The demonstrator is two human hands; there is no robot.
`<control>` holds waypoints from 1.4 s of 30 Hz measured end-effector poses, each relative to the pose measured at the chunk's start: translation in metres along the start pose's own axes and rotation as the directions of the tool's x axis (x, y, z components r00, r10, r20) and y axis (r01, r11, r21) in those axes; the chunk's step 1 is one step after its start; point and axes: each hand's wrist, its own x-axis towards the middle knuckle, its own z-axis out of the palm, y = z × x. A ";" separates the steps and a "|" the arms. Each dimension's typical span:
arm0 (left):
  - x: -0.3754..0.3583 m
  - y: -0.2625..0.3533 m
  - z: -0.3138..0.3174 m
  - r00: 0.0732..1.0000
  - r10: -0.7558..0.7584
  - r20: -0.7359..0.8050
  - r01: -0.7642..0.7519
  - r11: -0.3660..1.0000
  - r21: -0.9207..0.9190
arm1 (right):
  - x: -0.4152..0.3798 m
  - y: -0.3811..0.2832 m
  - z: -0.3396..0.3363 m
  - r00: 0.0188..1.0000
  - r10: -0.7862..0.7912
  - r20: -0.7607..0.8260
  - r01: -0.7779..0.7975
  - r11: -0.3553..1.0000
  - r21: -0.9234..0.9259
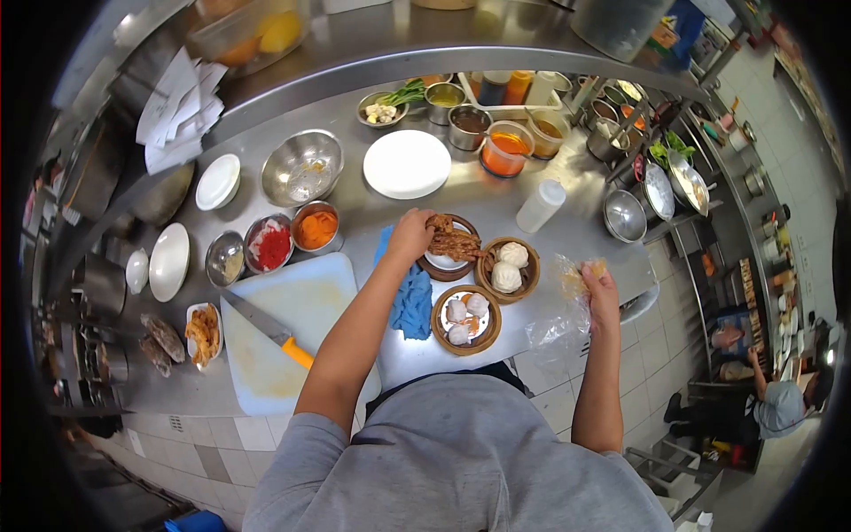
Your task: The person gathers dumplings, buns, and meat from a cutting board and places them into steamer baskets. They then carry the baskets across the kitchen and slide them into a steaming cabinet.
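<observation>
My left hand (411,235) reaches to a round steamer (432,270), its fingers closed at the brown, sauced food pieces (455,246) on a white dish inside. My right hand (601,293) holds a crumpled clear plastic bag (560,324) at the right edge of the counter. Between the hands stand two more bamboo steamers: one with white buns (507,277), the other with pale dumplings (457,310) and a bit of orange. A blue cloth (412,303) lies under my left forearm, beside the steamers.
A white cutting board (266,355) with an orange-handled knife (297,352) lies at left. Metal bowls (303,167), a white plate (407,165), sauce tubs (506,149) and a squeeze bottle (541,206) stand behind. Another person (784,408) is at the far right.
</observation>
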 end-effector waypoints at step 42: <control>-0.147 0.003 0.019 0.974 -0.226 0.019 0.204 0.909 0.364 | 0.153 0.020 -0.400 0.702 -0.240 -0.670 0.231 0.967 -0.104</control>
